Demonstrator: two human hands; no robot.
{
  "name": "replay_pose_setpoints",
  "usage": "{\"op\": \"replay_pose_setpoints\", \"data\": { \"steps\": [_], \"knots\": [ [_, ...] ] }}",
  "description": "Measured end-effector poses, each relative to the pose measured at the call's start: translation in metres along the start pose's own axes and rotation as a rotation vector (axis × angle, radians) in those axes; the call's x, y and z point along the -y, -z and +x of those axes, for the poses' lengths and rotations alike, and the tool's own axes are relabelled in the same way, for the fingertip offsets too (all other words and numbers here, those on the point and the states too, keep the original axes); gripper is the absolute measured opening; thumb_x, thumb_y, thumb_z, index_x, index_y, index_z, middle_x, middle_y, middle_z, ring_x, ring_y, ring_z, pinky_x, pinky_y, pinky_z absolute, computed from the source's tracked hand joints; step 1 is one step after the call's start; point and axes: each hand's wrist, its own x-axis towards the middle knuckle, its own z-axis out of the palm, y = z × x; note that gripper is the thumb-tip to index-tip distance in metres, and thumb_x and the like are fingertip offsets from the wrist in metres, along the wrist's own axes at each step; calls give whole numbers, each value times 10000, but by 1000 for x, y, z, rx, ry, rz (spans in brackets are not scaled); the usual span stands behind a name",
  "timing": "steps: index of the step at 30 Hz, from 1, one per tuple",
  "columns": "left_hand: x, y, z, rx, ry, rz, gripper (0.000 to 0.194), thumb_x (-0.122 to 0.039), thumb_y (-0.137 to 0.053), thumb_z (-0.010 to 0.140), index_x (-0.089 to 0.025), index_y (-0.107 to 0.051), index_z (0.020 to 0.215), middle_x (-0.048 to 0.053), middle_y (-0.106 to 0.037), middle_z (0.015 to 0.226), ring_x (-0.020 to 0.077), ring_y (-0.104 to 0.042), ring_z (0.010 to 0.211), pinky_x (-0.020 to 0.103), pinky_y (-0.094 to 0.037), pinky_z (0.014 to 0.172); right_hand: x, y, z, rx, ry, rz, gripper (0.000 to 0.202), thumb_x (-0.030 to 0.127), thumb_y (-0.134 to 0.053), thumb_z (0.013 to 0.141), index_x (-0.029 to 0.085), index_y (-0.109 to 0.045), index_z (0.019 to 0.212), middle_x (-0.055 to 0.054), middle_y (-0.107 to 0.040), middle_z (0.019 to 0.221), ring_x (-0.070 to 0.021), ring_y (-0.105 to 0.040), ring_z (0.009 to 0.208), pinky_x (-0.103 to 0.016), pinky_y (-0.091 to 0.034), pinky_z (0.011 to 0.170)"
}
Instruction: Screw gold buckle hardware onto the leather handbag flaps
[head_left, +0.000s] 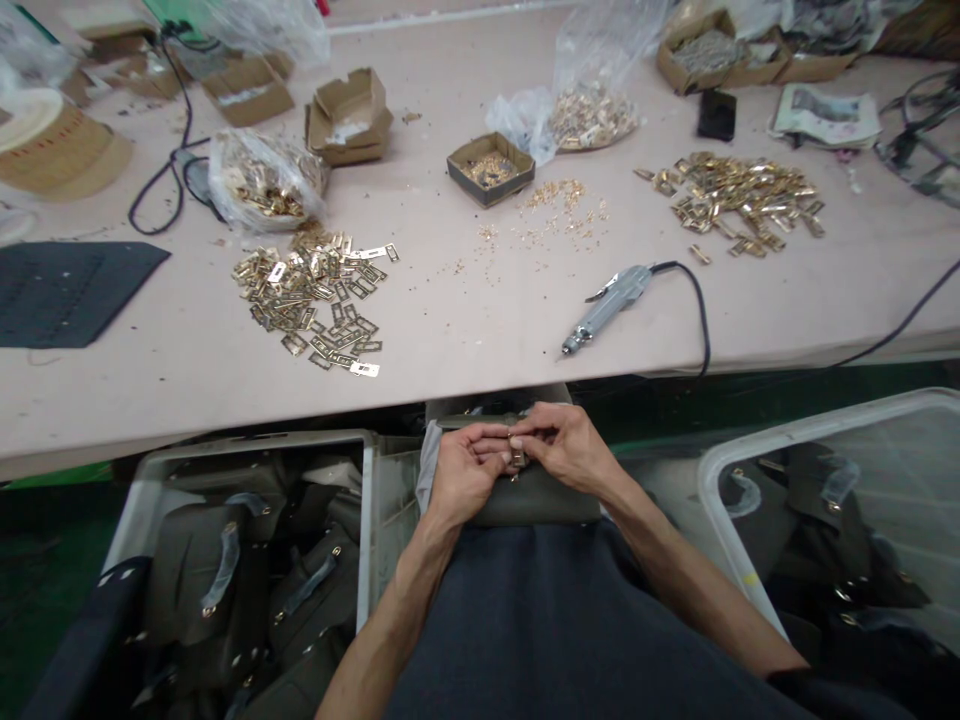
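A dark olive bag piece [536, 500] lies across my lap, below the table edge. My left hand [469, 465] is closed on a small gold metal fitting [517, 458] over it, thumb and fingers pressed together. From the right, my right hand [562, 440] pinches at the same fitting, its fingertips touching those of my left hand. The fitting is partly hidden by the fingers. On the table ahead lie a grey electric screwdriver [607, 308], a pile of gold frame plates [315, 300] and scattered tiny gold screws [555, 200].
Crates of olive bags stand at the left [366, 520] and right [709, 470]. Farther back are a small screw box [491, 190], a gold clasp pile [742, 195], bagged fittings [262, 180] and a dark board [75, 290]. The screwdriver's cable [705, 320] hangs over the table edge.
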Motion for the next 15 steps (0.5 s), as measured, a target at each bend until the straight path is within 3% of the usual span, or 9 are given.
{"op": "replay_pose_setpoints", "data": {
  "steps": [6,11,15],
  "knots": [
    [0,-1,0,-30,11,-20,355,-187,-840,680,-102,-701,996,98,-777,805,206,-745,685,300,-624,689,0,0,-2,-1,-6,-6,119,134,-757,823,218,-811,889,-10,-673,760,-141,-607,672,-243,-427,592],
    [-4,-3,-2,-19,47,-41,391,-284,-872,694,-105,-697,994,83,-771,777,234,-750,697,342,-632,679,-6,-3,-3,-9,-15,7,104,150,-755,830,209,-808,896,-11,-673,763,-134,-597,654,-236,-422,579],
    [0,-7,-1,-47,37,-68,421,-281,-884,681,-105,-686,1009,76,-762,735,230,-739,653,333,-629,641,-7,-3,-6,-20,48,-31,110,146,-708,874,201,-795,914,-28,-678,799,-154,-618,692,-257,-454,615]
  ]
}}
